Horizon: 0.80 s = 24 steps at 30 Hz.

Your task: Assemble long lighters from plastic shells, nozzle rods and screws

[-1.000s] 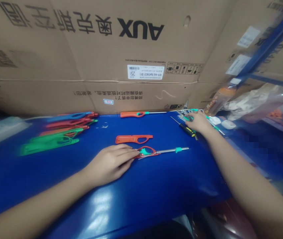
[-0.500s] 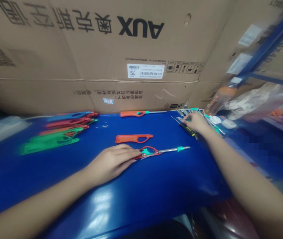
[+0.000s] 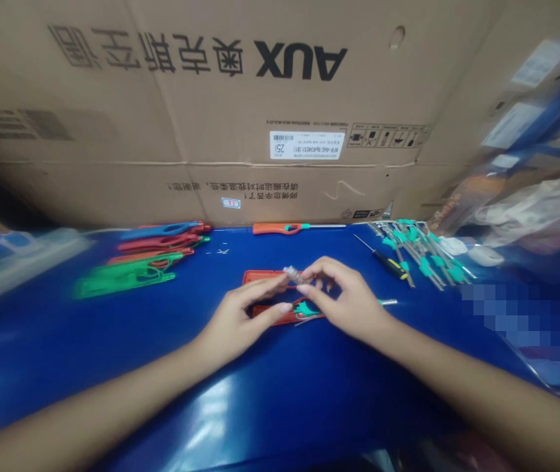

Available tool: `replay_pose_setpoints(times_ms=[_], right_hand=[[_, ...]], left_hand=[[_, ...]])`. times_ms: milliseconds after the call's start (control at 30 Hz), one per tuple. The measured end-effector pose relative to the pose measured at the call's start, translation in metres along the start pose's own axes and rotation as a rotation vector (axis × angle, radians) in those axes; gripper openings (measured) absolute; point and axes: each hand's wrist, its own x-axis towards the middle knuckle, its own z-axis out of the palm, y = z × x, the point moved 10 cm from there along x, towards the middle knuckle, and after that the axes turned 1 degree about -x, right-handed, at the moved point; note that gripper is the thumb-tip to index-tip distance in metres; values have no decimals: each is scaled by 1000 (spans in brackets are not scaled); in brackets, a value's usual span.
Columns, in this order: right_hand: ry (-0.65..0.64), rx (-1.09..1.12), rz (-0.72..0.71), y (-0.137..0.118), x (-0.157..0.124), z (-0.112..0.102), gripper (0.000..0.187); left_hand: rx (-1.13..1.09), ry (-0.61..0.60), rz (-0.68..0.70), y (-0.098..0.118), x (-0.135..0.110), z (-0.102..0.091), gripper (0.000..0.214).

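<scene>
In the middle of the table my right hand (image 3: 346, 295) pinches a small part (image 3: 292, 273), pale at one end and brownish along its body; its kind is too small to tell. Close beside it, my left hand (image 3: 240, 318) has its fingers stretched out and its thumb apart, with nothing held. Under both hands lies an opened orange lighter shell (image 3: 267, 314) with a teal trigger piece (image 3: 306, 308) inside and a metal tube, partly hidden by my right hand. The matching orange shell half (image 3: 255, 275) rests just behind, partly covered by my fingers.
A screwdriver (image 3: 388, 262) and a pile of metal tubes with teal pieces (image 3: 427, 262) lie at the right. An assembled orange lighter (image 3: 275, 229) sits by the cardboard box (image 3: 211, 144). Coloured shells (image 3: 127, 272) are at the left, near a clear plastic bag (image 3: 29, 262).
My right hand has come from the pile at the right to the middle, now with a small part in its fingers. My left hand has lifted off the orange shell, its thumb spread.
</scene>
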Motion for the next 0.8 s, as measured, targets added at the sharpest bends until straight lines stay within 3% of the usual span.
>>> replay_pose_setpoints(times_ms=[133, 300, 533, 667, 800], right_hand=[[-81, 65, -61, -15, -14, 25, 6], [-166, 20, -93, -15, -14, 22, 6], [-537, -195, -167, -18, -27, 28, 16], [-602, -302, -178, -11, -31, 34, 9], [-614, -259, -174, -8, -31, 36, 6]], left_hand=[[9, -24, 89, 11, 0, 3, 26], [-74, 24, 20, 4, 0, -4, 22], [-37, 88, -51, -12, -1, -14, 25], [27, 123, -28, -12, -1, -19, 25], [144, 102, 67, 4, 0, -19, 14]])
